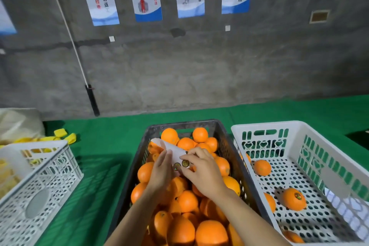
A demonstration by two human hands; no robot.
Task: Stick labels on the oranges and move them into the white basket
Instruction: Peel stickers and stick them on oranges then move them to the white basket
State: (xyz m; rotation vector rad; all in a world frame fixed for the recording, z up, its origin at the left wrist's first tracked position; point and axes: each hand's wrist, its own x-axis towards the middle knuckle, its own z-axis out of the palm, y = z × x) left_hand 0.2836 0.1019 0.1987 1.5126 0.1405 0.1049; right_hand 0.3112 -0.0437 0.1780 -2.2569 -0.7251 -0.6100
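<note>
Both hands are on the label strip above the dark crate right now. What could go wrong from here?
The right hand is picking at a round label on the label strip that the left hand holds; the label could crease or stick to the fingers. If the strip slips, it would probably land among the unlabelled oranges in the dark crate.

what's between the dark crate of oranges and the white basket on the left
In the head view, only bare green table cloth lies between the dark crate and the left white basket; nothing stands on that stretch.

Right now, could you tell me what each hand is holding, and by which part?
The left hand holds the white label strip by its near end. The right hand pinches a round label at that same end.
</note>
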